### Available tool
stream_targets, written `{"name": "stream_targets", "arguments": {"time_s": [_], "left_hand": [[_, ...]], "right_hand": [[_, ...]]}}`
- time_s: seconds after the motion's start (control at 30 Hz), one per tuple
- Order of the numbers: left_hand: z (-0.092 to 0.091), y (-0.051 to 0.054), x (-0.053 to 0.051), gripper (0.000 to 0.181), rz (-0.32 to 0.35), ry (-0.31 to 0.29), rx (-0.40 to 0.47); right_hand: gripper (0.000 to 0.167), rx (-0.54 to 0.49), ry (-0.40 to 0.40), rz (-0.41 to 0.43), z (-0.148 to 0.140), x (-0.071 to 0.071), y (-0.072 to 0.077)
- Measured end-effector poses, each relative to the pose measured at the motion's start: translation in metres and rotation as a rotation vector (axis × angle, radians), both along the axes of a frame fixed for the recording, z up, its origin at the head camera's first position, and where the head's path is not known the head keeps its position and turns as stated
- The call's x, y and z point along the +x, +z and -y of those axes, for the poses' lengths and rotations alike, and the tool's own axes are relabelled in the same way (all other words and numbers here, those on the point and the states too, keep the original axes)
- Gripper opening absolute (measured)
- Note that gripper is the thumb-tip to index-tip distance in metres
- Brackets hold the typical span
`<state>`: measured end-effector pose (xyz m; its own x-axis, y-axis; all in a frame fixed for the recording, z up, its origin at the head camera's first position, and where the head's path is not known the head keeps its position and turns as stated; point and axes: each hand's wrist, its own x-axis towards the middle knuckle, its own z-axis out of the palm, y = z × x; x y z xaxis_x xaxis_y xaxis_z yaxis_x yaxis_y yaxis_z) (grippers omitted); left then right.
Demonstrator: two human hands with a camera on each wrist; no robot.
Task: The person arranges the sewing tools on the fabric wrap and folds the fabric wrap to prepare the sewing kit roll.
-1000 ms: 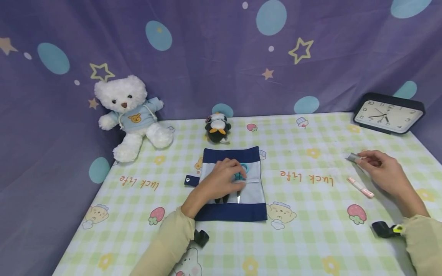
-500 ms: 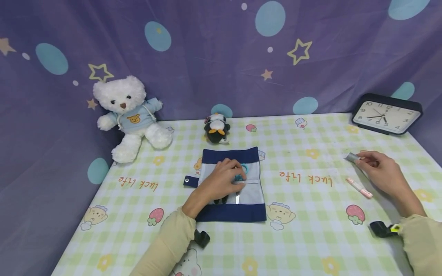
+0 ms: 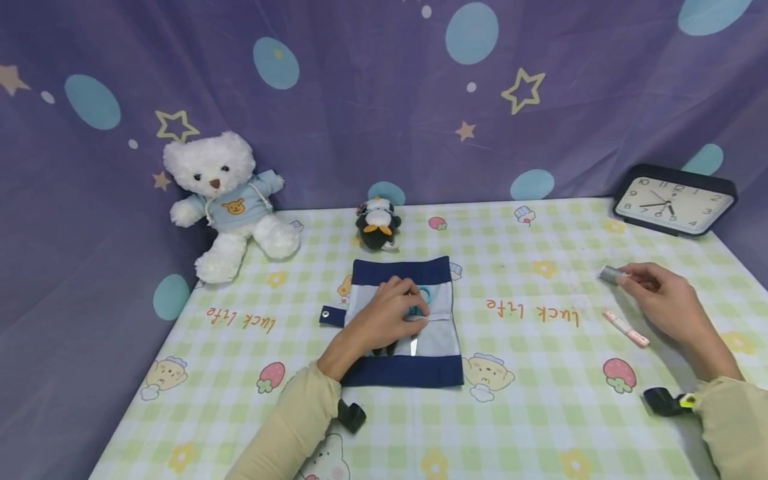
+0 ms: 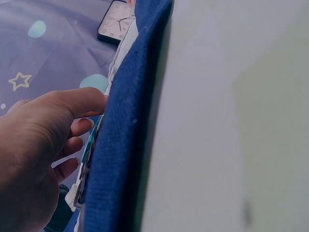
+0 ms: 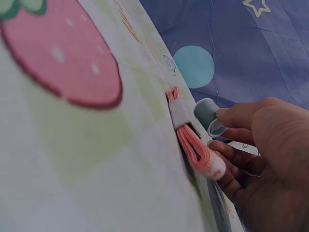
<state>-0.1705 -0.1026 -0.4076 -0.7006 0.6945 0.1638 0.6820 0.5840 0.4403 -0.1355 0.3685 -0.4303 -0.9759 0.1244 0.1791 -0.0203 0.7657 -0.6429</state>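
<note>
My left hand (image 3: 387, 313) rests over a navy and pale grey fabric pouch (image 3: 420, 371), which lies unfolded. Its fingers are loosely bent beside a pair of teal-handled scissors (image 3: 425, 293). A blade tip and dark handles show below the palm; the rest is covered. In the left wrist view, the thumb touches the pouch's blue edge (image 4: 125, 121). Off to the right, my right hand (image 3: 666, 297) pinches a spool of grey thread (image 5: 206, 115) between thumb and finger. Just below it lies a pink folded bundle with a white band (image 5: 193, 140).
A white teddy bear (image 3: 234, 207) sits at the back left, and a penguin plush (image 3: 378, 223) lies behind the pouch. At the back right stands a black-framed clock (image 3: 672, 200). The pouch's snap strap (image 3: 331, 315) points left across the checked tablecloth (image 3: 540, 400).
The spool has turned slightly in the right hand's fingers. My left hand stays in place on the pouch.
</note>
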Motion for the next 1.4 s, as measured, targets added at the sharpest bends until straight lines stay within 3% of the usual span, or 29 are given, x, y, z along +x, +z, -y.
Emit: {"name": "stream_targets", "arguments": {"time_s": [0.37, 0.73, 0.93, 1.4], "left_hand": [[0.001, -0.003, -0.001, 0.010, 0.030, -0.006, 0.036], [0.001, -0.004, -0.001, 0.009, 0.057, -0.009, 0.048], [0.001, -0.004, -0.001, 0.009, 0.056, -0.004, 0.038], [0.000, -0.003, 0.000, 0.009, 0.046, -0.002, 0.031]], "right_hand": [[0.032, -0.036, 0.084, -0.055, 0.024, 0.000, 0.012], [0.028, -0.059, 0.195, -0.049, 0.067, -0.006, 0.024], [0.025, -0.097, 0.274, -0.082, 0.094, -0.013, 0.023], [0.023, -0.276, 0.401, -0.050, 0.135, -0.025, 0.019]]}}
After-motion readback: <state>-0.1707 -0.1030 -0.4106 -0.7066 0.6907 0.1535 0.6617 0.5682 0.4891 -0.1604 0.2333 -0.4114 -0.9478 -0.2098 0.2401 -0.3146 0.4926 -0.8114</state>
